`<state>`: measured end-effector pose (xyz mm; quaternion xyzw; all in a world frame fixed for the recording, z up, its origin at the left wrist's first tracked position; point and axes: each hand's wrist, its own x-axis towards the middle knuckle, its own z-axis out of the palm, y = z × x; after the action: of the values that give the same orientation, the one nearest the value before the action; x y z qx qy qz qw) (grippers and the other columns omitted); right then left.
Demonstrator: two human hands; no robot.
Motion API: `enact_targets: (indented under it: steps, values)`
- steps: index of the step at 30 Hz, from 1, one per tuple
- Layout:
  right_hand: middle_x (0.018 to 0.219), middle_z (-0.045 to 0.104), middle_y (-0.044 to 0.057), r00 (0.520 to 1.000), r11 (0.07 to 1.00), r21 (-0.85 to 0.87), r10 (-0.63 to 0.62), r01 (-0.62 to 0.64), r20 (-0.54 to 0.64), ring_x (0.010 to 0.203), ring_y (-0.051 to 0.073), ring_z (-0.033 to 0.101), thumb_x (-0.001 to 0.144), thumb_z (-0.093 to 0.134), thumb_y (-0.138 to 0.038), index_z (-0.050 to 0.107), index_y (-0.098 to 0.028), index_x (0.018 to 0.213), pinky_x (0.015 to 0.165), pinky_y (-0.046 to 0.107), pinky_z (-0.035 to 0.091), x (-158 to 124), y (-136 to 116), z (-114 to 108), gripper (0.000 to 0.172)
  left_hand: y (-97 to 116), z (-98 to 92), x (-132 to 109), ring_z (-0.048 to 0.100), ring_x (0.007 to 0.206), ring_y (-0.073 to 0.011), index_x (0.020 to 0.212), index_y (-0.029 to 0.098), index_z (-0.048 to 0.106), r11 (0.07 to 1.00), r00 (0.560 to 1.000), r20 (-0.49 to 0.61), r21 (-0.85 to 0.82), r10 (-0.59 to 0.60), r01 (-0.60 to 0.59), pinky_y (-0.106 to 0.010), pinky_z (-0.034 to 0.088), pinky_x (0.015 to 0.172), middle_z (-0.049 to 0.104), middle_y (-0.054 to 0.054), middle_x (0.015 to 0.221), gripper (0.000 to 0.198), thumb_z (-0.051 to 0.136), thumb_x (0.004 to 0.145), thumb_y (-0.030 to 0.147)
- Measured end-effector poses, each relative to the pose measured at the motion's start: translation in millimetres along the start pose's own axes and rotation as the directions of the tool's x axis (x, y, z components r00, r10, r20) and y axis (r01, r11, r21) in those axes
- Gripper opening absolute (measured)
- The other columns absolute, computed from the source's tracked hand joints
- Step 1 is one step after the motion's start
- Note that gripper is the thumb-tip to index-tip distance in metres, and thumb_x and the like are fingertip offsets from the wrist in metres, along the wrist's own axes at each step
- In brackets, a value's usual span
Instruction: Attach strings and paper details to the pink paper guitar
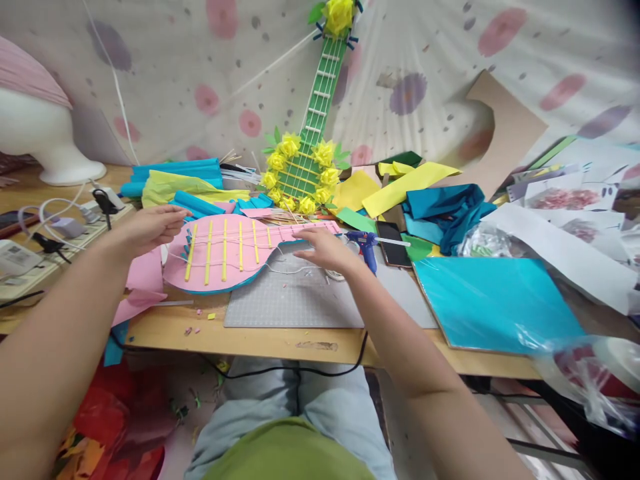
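A pink paper guitar (216, 250) with a blue edge and yellow strips across its body lies on the table, its neck pointing right. White string (290, 271) runs loosely over it and onto the grey cutting mat (280, 303). My left hand (150, 230) is just above the body's left end, fingertips pinched together; what they hold, if anything, is too small to make out. Over the neck (295, 230), my right hand (325, 250) has its fingers stretched out and its thumb apart. A blue glue gun (369, 252) lies right of that hand.
A green model guitar (320, 110) with yellow flowers leans at the back. Coloured paper (410, 190) is piled behind. At right are a phone (395, 248) and a blue sheet (500, 303). Power strips (65, 243) line the left, and a black cable (295, 368) hangs over the front edge.
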<state>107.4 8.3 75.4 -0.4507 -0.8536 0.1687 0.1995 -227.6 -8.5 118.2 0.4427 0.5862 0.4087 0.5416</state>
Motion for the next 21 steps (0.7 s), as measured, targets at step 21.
enact_targets:
  steps: [21]
  values:
    - [0.086,0.064,0.000,0.997,0.954,0.288,0.080,-0.083,0.022,0.079,0.014,0.056,0.083,0.048,-0.036,0.058,-0.021,0.083,0.064,0.024,0.039,94,-92,107,0.017,-52,-31.4,16,0.029,0.037,-0.0032,0.073,0.013,0.056,0.910,0.950,-0.305,0.408,0.060,0.074,-0.016,0.022,0.036,0.051,0.004,0.051,0.010,0.060,0.069,0.021]
